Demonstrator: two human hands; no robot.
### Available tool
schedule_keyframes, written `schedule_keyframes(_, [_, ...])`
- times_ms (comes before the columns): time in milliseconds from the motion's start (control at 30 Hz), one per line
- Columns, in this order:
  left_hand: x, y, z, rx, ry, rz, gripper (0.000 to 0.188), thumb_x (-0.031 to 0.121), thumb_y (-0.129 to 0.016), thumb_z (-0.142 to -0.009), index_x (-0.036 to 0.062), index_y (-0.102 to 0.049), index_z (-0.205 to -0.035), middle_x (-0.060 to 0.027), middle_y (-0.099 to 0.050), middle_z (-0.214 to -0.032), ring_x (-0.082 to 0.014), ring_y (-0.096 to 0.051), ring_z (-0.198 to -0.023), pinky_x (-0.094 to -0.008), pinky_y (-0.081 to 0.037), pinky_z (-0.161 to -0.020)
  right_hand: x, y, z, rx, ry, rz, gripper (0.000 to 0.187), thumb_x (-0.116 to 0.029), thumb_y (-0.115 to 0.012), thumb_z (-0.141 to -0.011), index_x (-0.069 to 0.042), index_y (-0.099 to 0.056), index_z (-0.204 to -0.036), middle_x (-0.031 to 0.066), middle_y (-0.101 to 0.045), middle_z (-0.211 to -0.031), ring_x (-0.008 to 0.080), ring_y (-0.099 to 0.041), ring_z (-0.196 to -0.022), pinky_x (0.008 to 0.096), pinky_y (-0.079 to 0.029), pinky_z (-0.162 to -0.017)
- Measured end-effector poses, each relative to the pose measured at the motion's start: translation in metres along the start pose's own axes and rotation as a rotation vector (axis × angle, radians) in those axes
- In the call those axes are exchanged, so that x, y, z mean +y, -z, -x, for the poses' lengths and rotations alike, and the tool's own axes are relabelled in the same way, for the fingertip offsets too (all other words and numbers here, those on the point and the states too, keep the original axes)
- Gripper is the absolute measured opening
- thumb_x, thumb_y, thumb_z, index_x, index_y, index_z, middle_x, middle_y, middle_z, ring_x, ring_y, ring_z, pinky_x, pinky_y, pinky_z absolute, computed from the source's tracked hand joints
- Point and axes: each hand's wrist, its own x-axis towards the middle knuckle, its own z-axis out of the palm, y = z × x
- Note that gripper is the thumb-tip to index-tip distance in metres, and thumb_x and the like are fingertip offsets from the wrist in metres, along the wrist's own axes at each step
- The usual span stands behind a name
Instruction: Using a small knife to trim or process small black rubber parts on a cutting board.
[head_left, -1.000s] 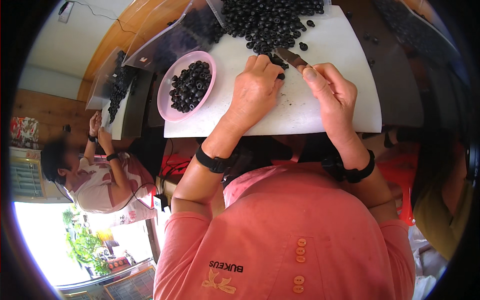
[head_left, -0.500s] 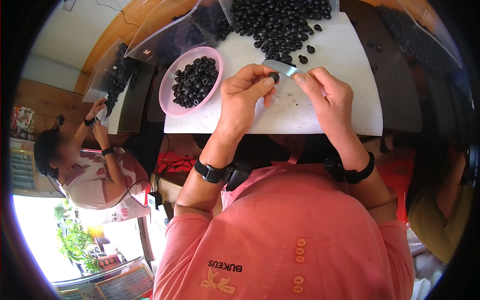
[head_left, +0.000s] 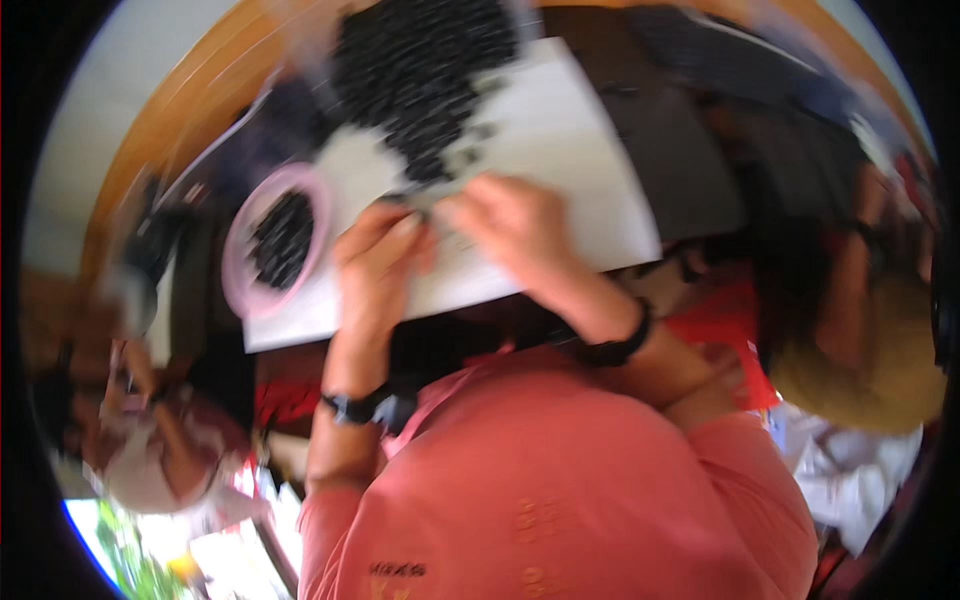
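Observation:
The whole picture is smeared by motion. My left hand is closed, its thumb and fingertips pinching a small round black part. Close on its right, my right hand is also closed, with its fingertips turned toward that part. The small knife that showed clearly in this hand earlier is now too blurred to make out well. Both hands are over the white board. Beyond them a large heap of small black parts spreads toward me. At the left stands a pink bowl holding more black parts.
Dark tabletop lies right of the board. A blurred co-worker sits at the left, and another person's olive garment shows at the right. White bags lie at the lower right.
The view has turned and blurred; board, bowl and heap now appear further left and tilted. My hands stay close together in the same pinching pose. More of the person at the right shows.

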Motion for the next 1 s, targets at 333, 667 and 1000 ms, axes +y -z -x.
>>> schedule_keyframes(333, [-0.007,-0.001,-0.007,-0.109,-0.056,0.145,0.019,0.004,-0.059,-0.096,-0.0065,-0.061,-0.112,-0.0132,-0.066,-0.096,-0.0182,-0.061,-0.076,-0.0278,-0.048,-0.059,-0.002,0.008,0.001,0.067,0.109,0.142,0.028,-0.03,-0.069,-0.089,-0.01,-0.059,-0.073,0.0071,-0.063,-0.066,0.0296,-0.063,-0.06,0.0422,-0.048,-0.054])
schedule_keyframes(667, [-0.008,-0.003,-0.003,-0.097,-0.063,0.149,0.02,0.004,-0.06,-0.096,-0.0056,-0.061,-0.114,-0.0115,-0.065,-0.095,-0.0172,-0.06,-0.077,-0.0276,-0.048,-0.059,-0.001,0.006,0.001,0.06,0.11,0.136,0.029,-0.032,-0.069,-0.088,-0.01,-0.059,-0.073,0.0072,-0.064,-0.067,0.0293,-0.063,-0.062,0.0425,-0.049,-0.056])
schedule_keyframes(1000, [-0.016,0.001,-0.004,-0.071,-0.056,0.172,0.019,0.004,-0.06,-0.097,-0.0033,-0.062,-0.114,-0.0119,-0.066,-0.097,-0.0169,-0.06,-0.078,-0.0262,-0.047,-0.058,0.002,0.005,0.002,0.055,0.118,0.144,0.029,-0.033,-0.07,-0.087,-0.009,-0.059,-0.073,0.0089,-0.063,-0.065,0.0303,-0.063,-0.062,0.0432,-0.048,-0.056])
